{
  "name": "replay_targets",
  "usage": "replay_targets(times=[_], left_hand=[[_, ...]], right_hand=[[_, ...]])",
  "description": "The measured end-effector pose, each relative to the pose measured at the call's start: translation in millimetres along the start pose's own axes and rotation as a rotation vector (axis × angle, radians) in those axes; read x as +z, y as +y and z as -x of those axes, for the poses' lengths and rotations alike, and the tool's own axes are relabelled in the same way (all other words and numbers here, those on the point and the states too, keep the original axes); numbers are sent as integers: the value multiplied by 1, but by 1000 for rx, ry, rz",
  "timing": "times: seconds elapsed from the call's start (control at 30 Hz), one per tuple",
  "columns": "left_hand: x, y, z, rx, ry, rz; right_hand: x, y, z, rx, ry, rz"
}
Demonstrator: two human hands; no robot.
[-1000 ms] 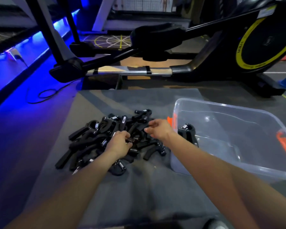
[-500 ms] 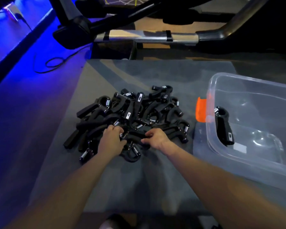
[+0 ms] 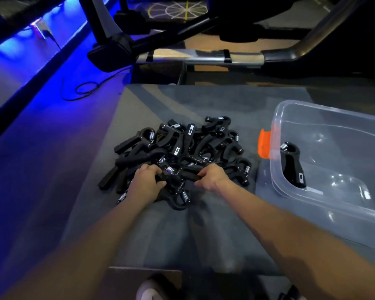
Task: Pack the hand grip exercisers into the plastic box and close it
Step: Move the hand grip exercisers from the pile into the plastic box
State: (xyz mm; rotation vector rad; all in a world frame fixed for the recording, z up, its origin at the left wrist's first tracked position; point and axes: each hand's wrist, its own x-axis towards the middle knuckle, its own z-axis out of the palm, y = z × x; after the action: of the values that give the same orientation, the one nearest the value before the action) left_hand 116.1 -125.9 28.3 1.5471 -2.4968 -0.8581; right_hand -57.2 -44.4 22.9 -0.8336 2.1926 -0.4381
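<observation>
In the head view, a heap of black hand grip exercisers (image 3: 178, 152) with small steel springs lies on a grey table (image 3: 204, 234), a little left of the middle of the scene. The pieces are tangled, handles pointing all ways, some with small white labels showing.

The left hand (image 3: 146, 184) sits on the near left edge of the heap, fingers curled down around a black handle. The right hand (image 3: 212, 177) sits just beside it at the near right edge of the heap, fingers and thumb curled round another black handle that runs between the two hands. Whether both hands grip one exerciser or two separate ones cannot be told, since the parts overlap in the dark. Both forearms reach in from the near edge.

To the right of the heap stands a clear plastic box (image 3: 312, 198), open at the top, resting on the table. An orange latch (image 3: 264, 144) sits on its left end wall, facing the heap. Inside the box, one single exerciser (image 3: 293, 165) leans against the left wall, spring end upward.

Beyond the far edge of the table stands a dark exercise machine (image 3: 204, 57) with a silver rail. A black cable (image 3: 82, 89) loops on the floor at the far left, which is lit blue. A shoe (image 3: 152, 289) shows at the near bottom edge.
</observation>
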Motion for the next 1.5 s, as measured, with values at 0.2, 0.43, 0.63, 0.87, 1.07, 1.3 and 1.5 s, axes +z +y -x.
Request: replay_targets(times=[0.2, 0.43, 0.63, 0.87, 1.07, 1.3, 1.5], left_hand=[[-38, 27, 16, 58, 88, 14], [-68, 96, 24, 162, 161, 31], [-49, 175, 20, 292, 129, 66], [14, 250, 11, 373, -12, 124], [50, 272, -3, 377, -24, 93], [60, 265, -14, 425, 5, 127], [60, 262, -14, 429, -16, 176]], right_hand=[[-38, -22, 34, -67, 57, -106], [-108, -30, 72, -108, 214, -342], [-180, 12, 95, -55, 349, -390], [-216, 102, 89, 162, 479, -435], [-211, 148, 66, 344, 479, -450], [-188, 151, 29, 433, 484, -427], [-175, 140, 20, 420, 432, -459]])
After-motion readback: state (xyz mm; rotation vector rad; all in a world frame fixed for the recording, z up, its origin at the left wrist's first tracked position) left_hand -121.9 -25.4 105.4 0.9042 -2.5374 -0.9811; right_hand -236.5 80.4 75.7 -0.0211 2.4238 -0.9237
